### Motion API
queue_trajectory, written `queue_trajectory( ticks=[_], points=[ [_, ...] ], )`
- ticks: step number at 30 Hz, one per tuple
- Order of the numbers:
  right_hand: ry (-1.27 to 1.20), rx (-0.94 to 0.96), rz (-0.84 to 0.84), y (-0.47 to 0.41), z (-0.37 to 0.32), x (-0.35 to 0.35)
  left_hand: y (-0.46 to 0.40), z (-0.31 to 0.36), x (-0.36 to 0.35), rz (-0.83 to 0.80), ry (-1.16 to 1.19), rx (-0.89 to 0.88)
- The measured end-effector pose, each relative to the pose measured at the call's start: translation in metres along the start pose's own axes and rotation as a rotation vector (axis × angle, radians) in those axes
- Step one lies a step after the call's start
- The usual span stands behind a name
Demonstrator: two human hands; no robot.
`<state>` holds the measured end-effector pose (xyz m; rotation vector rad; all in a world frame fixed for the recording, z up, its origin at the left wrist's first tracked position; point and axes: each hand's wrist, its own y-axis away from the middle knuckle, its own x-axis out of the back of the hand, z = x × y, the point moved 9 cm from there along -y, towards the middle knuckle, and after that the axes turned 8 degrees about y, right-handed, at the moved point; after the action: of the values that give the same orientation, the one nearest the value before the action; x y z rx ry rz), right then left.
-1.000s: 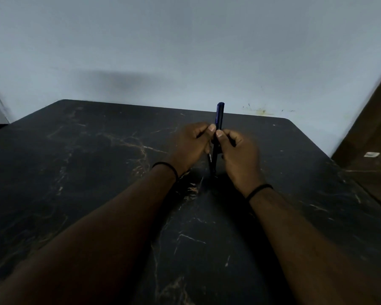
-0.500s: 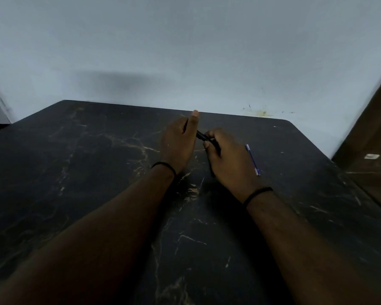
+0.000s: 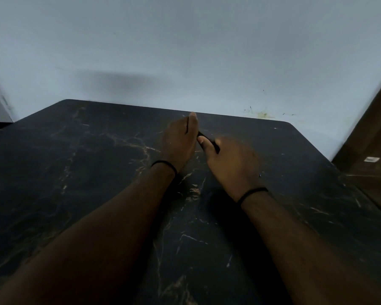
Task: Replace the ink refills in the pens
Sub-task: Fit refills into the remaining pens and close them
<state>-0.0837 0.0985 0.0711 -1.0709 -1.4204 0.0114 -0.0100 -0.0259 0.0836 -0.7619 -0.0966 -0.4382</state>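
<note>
A dark pen (image 3: 208, 140) runs slantwise between my two hands over the black marble table (image 3: 75, 183). My left hand (image 3: 180, 142) grips its far upper end, fingers closed and a fingertip pointing up. My right hand (image 3: 231, 166) holds the near lower end between thumb and fingers; it is blurred by motion. Only a short middle stretch of the pen shows; both ends are hidden in my hands. A tiny bluish tip (image 3: 260, 175) peeks out by my right wrist; the rest of that piece is hidden under the hand.
The table's far edge meets a pale wall (image 3: 185, 62) with a yellowish stain (image 3: 263, 115). A brown wooden surface (image 3: 370, 168) with a small white label stands at the right. Black bands circle both wrists.
A second ago both hands held a blue pen upright. Then a blue-and-white piece lay on the table to the right. Now my right hand covers it and the dark pen is slanted.
</note>
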Motion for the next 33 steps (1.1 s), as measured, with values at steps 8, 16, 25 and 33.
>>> queue_trajectory(
  ticks=[8, 16, 25, 33],
  points=[
    [-0.033, -0.05, -0.153, 0.001, 0.021, -0.02, -0.007, -0.05, 0.025, -0.003, -0.357, 0.223],
    [-0.054, -0.104, -0.19, 0.0, 0.032, -0.023, -0.003, -0.081, 0.025, -0.201, -0.831, 0.383],
    [-0.26, -0.046, -0.014, -0.001, 0.024, -0.006, -0.007, -0.039, 0.029, 0.167, -0.294, 0.135],
    [-0.49, -0.116, -0.026, -0.002, 0.031, -0.012, 0.009, -0.032, -0.032, -0.259, 0.728, 0.45]
  ],
)
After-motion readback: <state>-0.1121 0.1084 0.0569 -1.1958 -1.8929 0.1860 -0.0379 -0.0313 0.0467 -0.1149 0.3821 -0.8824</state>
